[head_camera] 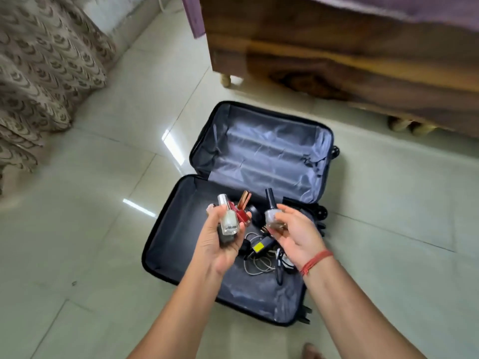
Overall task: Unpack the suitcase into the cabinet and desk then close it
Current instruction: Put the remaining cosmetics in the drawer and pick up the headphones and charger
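While both hands hover over the open suitcase [186,229], which lies flat on the floor [103,229], the head view shows the left hand [223,244] curled round a clear bottle [229,218] and a red bottle [242,212] together. The right hand [295,234] pinches a grey bottle [272,213] with a black cap. A charger [259,246] and tangled cables [259,265] lie in the suitcase's near half, toward its right edge. Judged step: carrying the bottles out. Keep them upright, firm the left grip since two bottles share one palm, and rise slowly before turning away.
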